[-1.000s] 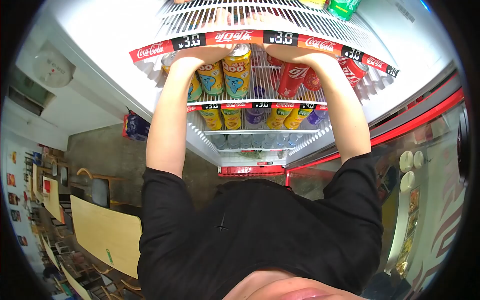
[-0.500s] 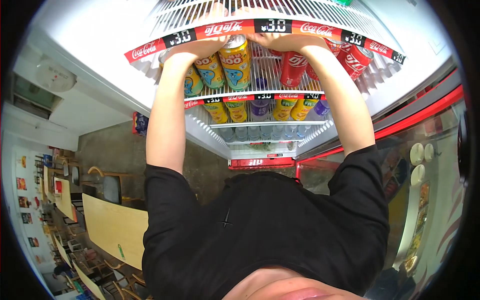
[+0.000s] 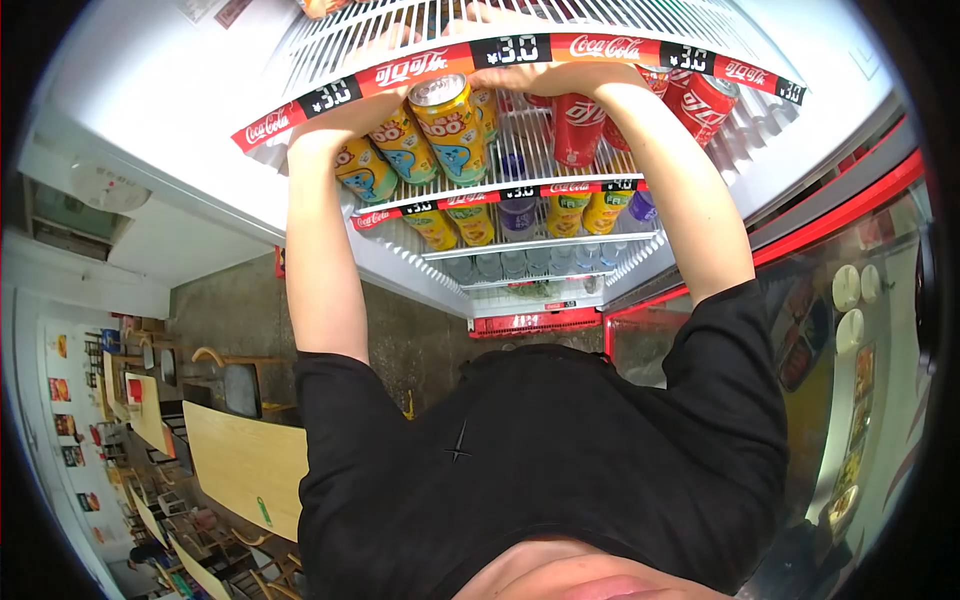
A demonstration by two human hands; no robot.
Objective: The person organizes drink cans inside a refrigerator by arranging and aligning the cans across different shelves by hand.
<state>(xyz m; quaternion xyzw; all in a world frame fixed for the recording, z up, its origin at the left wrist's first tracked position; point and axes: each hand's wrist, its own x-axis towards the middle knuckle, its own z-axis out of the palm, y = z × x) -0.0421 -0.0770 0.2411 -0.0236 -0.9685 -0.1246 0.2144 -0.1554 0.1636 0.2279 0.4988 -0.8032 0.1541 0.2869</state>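
Left hand (image 3: 376,106), right hand (image 3: 520,78) beneath wire shelf (image 3: 560,22), near yellow cans (image 3: 449,132). Grips partly hidden; can't tell.

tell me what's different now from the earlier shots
The left hand has shifted left along the shelf strip, widening the gap to the right hand. A yellow can has come into view behind the front one. Any grip taken or released is hidden. The red cans look unmoved.
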